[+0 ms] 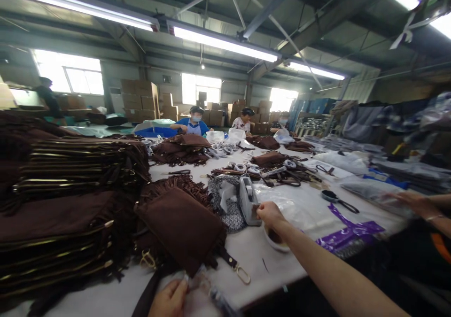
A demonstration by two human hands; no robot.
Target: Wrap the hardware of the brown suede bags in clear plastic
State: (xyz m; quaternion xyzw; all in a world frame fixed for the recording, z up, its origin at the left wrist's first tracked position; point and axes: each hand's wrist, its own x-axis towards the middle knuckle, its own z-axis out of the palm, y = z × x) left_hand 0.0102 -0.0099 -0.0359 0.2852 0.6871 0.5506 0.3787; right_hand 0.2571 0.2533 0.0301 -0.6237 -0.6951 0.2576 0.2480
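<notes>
My left hand (171, 298), at the bottom edge, is closed with thumb and finger pinched on a piece of clear plastic wrap (200, 279). A dark strap end (220, 300) lies beside the wrap, blurred. My right hand (270, 213) reaches forward, its fingers pinched together at the near end of a grey tape dispenser (248, 199); whatever sits between them is too small to make out. Left of the dispenser is a brown fringed bag (183, 223) with a gold clasp (243, 274) on its strap. A roll of tape (276, 242) lies partly hidden under my right forearm.
Stacked brown bags (81, 166) with gold zips rise at the left. Straps and rings (260, 171) lie mid-table. A purple plastic strip (352, 232) and dark wrist strap (340, 200) lie right. A co-worker's hands (416, 204) are at far right; several people sit opposite.
</notes>
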